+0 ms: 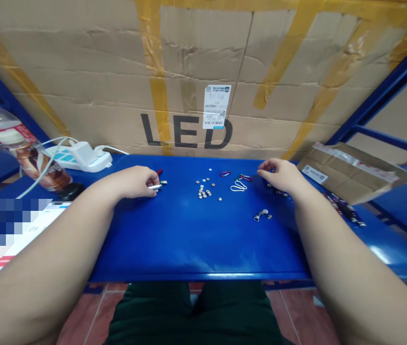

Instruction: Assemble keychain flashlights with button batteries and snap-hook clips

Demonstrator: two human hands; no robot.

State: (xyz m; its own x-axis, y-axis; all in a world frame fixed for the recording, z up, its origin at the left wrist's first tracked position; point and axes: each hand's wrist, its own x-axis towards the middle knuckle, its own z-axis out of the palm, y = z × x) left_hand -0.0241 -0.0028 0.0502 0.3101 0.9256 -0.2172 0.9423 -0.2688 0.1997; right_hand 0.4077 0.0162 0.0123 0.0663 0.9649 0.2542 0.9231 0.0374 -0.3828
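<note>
Table (189, 239) edge is sitting nearest me, carrying a metal clasp (262, 215). Beyond it, the left hand (136, 182) is pinching a small silver cylinder (157, 186). The right hand (278, 175) is curling over dark bits I cannot make out, and I cannot tell whether it is gripping anything. I am judging this as sorting small parts, calling next for a fine fingertip pinch. Silver discs (205, 189) are lying between the hands.

The counter (189, 239) is deep blue. On it lie silver button cells (205, 190), a white clip (238, 186), and a red clip (225, 173). The brown cardboard (98, 86) carries black letters "LED" and yellow tape (158, 96). The charger (81, 154) is white.
</note>
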